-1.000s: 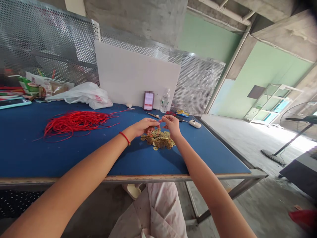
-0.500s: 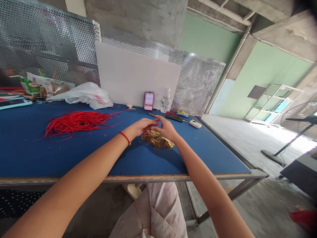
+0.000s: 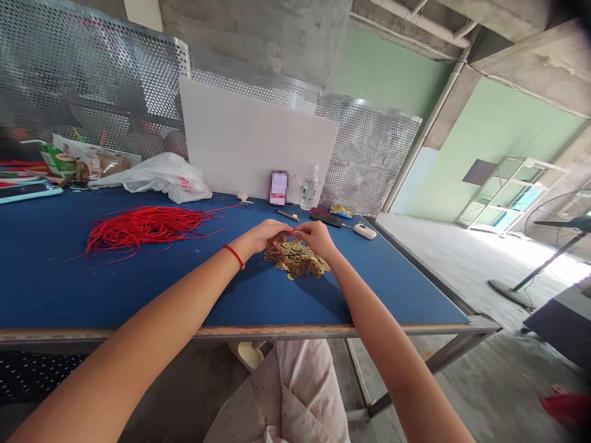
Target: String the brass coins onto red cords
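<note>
My left hand [image 3: 264, 237] and my right hand [image 3: 316, 239] meet at the fingertips just above a heap of brass coins [image 3: 296, 261] with square centre holes. Both hands are pinched together, and whatever lies between the fingertips is too small to make out. A bit of red shows under my left fingers. My left wrist wears a red cord bracelet [image 3: 233, 256]. A tangled bundle of thin red cord [image 3: 148, 229] lies to the left on the blue table top [image 3: 194, 295].
A white plastic bag [image 3: 166, 179], a blurred phone [image 3: 278, 187] and a water bottle [image 3: 309, 187] stand along the back, before a white board [image 3: 258, 138]. A white device [image 3: 364, 231] and a dark remote [image 3: 325, 219] lie right. The table edge runs in front.
My right hand has drawn back from over the coins, and its fingertips now meet my left fingertips. The view has shifted slightly.
</note>
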### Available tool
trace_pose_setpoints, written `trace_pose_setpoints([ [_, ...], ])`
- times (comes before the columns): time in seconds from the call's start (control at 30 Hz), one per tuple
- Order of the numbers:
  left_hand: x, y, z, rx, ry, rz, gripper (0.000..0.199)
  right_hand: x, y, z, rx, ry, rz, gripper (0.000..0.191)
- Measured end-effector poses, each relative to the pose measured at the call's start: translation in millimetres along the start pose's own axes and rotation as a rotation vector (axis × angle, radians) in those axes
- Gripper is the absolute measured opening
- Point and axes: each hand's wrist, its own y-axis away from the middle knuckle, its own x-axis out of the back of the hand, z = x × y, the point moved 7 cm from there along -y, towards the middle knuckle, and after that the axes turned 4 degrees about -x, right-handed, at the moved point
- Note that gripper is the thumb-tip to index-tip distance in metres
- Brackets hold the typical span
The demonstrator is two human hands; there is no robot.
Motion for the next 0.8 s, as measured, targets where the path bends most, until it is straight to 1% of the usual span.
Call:
trace_pose_setpoints([
  [0.23,0.5,-1.7,-1.2,-0.023,0.072,-0.007,0.018,0.6,-2.4,5.1,-0.048,-0.201,-0.037,0.019],
  [0.37,3.0,-1.6,1.5,-0.054,0.1,0.06,0.017,0.7,-3.8,7.1,-0.054,-0.238,-0.033,0.02],
  [0.57,2.4,6.0,10.2,-0.075,0.135,0.152,0.01,1.2,-3.2,4.3,-0.04,-0.269,-0.024,0.024],
  [0.7,5.4,2.1,7.9,-0.104,0.221,0.148,0.006,1.0,-2.9,3.1,-0.045,-0.276,-0.026,0.026],
  [0.8,9.6,-3.2,7.2,-0.157,0.291,0.115,0.007,2.5,-3.4,4.6,-0.058,-0.286,-0.012,0.027],
])
